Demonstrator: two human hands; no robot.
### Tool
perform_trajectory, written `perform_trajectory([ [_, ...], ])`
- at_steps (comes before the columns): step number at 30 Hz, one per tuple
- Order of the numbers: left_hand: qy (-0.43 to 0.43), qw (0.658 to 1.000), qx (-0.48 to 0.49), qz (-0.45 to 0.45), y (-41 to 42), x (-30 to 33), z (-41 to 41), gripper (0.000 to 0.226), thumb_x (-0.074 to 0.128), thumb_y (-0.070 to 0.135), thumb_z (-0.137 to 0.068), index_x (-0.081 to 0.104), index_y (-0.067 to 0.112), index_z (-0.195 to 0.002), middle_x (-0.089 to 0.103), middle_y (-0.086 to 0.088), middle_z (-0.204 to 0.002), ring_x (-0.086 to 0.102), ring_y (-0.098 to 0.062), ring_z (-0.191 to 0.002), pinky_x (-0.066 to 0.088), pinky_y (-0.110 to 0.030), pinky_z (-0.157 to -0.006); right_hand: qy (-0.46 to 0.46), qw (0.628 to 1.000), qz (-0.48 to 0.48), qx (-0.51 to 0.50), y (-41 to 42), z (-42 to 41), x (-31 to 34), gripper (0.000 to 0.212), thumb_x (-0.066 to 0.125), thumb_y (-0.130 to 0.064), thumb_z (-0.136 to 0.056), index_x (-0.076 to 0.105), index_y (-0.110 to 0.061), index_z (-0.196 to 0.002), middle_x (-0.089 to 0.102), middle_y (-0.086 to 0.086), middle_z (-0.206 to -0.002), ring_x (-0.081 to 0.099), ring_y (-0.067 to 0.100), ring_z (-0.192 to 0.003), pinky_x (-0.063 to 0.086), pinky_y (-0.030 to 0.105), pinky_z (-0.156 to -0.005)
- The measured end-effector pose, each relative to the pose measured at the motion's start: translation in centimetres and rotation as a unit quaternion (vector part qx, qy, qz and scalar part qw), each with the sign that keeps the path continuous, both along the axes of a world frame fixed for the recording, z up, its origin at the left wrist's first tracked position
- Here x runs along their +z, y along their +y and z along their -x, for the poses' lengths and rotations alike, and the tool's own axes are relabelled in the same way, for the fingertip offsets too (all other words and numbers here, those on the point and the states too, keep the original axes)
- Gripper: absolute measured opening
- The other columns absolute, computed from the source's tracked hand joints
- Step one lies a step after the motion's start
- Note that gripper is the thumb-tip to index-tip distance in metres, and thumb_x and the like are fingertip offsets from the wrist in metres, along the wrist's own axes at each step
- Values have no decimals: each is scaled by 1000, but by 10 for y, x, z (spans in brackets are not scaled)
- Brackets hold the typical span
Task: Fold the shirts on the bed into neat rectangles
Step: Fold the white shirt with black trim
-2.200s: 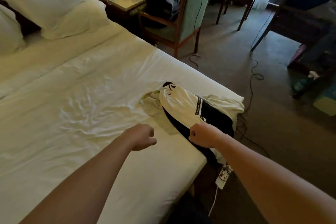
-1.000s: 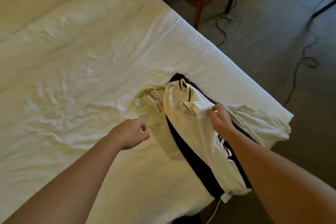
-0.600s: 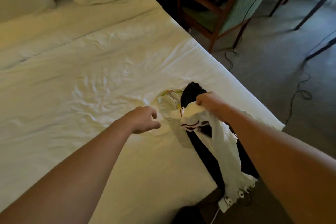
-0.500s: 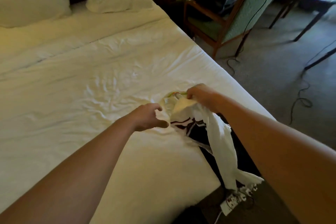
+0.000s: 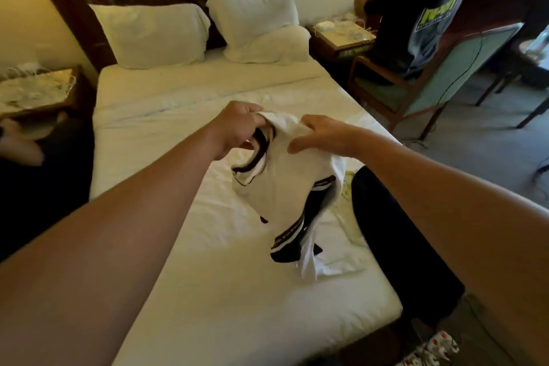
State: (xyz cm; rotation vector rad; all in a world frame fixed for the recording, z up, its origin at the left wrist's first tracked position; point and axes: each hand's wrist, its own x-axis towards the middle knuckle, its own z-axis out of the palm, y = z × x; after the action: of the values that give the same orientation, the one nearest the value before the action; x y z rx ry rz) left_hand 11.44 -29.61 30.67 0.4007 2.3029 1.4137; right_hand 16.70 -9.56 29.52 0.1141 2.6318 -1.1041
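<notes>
A white shirt with black trim (image 5: 285, 184) hangs in the air above the bed (image 5: 184, 246), held up near its collar. My left hand (image 5: 240, 126) grips the collar edge on the left. My right hand (image 5: 323, 135) holds the fabric at the shoulder on the right, thumb underneath. The shirt's lower part dangles crumpled just over the sheet. On the bed's right edge lies a black shirt (image 5: 389, 235), partly hidden by my right arm. A pale yellow-green garment (image 5: 347, 187) peeks out beside it, and more white cloth (image 5: 335, 264) lies under the hanging shirt.
Two white pillows (image 5: 154, 33) lean on the dark headboard. Nightstands stand at both sides (image 5: 32, 92). A person in a dark shirt (image 5: 416, 15) sits on a green wooden chair (image 5: 421, 77) right of the bed. A power strip (image 5: 430, 350) and cables lie on the carpet.
My right hand lifted the white shirt off the pile. My left hand closed on its collar, and both hands raised it over the bed. The camera tilted up toward the headboard.
</notes>
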Motion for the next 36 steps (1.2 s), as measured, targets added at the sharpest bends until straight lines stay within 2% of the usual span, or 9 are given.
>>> perform_trajectory([
  [5,88,994,7,65,-44,41,3,21,56,1,-94,76,2,-99,72,-20,-92,67,-30,-82,59,-43,-74,150,983,-105,15,-22,6,-13,26,74,-19,-78,53,-16,-93,56,3,-87,53,25,-81,35,30,-57],
  [13,156,975,72,141,-94,62,13,15,60,5,-93,74,0,-93,69,-20,-89,61,-34,-82,53,-42,-72,121,990,-71,7,-28,15,-67,9,64,-11,-82,62,-2,-87,63,11,-82,58,29,-76,41,33,-58],
  [18,108,917,68,377,-119,50,22,5,69,13,-91,65,9,-90,58,-17,-90,51,-27,-78,40,-32,-68,173,984,-45,17,-38,48,-17,19,66,-10,-86,58,-14,-70,56,0,-71,51,18,-68,35,28,-54],
  [20,47,905,22,422,-111,52,18,30,72,20,-89,63,15,-117,58,-9,-115,54,-28,-96,42,-32,-77,203,975,-48,73,-57,56,7,26,69,-12,-83,57,-22,-62,57,-2,-67,51,13,-64,37,29,-55],
  [22,-46,953,-1,301,-92,50,16,65,81,25,-83,49,29,-139,49,3,-133,48,-25,-122,40,-35,-93,244,963,-50,105,-74,61,25,17,69,-15,-82,63,-19,-66,60,-2,-67,53,14,-63,40,31,-57],
  [24,-61,982,19,181,-75,40,17,59,83,24,-81,57,25,-133,59,-1,-126,54,-23,-117,44,-36,-92,277,955,-42,102,-80,64,33,7,68,-17,-81,67,-16,-74,61,0,-69,55,18,-67,42,32,-59],
  [28,110,970,32,214,-68,31,31,12,70,16,-93,71,4,-89,59,-10,-83,51,-22,-75,38,-31,-63,220,953,-178,109,-50,65,18,25,73,-33,-83,55,-20,-73,56,0,-77,54,22,-74,38,31,-60],
  [32,174,945,72,268,-53,27,42,32,60,6,-89,44,12,-61,39,-9,-66,36,-23,-65,22,-33,-59,84,975,-192,75,-32,60,-6,31,71,-29,-84,48,-20,-65,51,1,-69,53,26,-70,32,29,-52],
  [36,202,916,191,289,-44,14,51,26,48,4,-89,39,14,-66,44,-6,-71,45,-28,-70,24,-32,-52,127,987,-99,11,-45,56,8,23,72,-22,-84,65,-1,-85,61,13,-81,57,27,-75,45,34,-60],
])
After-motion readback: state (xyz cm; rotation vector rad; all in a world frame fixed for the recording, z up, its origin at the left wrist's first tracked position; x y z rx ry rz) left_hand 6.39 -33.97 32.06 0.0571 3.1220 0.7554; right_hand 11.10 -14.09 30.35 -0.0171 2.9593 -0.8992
